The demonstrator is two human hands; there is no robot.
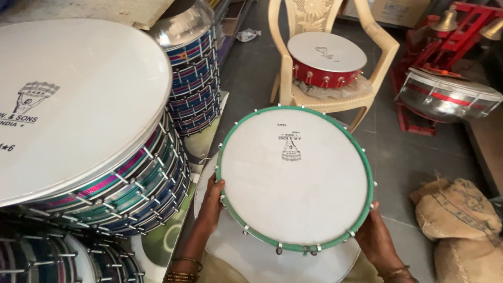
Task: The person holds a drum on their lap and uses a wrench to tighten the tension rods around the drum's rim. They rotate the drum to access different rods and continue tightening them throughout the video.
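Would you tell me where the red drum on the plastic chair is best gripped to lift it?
Grip the red drum by its rim at opposite sides, reaching from above. It lies flat on the chair, skin up; the chair's arms crowd its sides, and the skin gives no purchase.

Bare forearms, no sleeves; thin metal bangles on wrists behind left hand (211, 203) and right hand (378, 240).

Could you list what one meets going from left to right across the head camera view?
Big stack of striped frame drums → left hand → green-rimmed frame drum held at both edges → right hand → burlap sack. The chair, red drum and metal drum lie farther back, so I leave them out.
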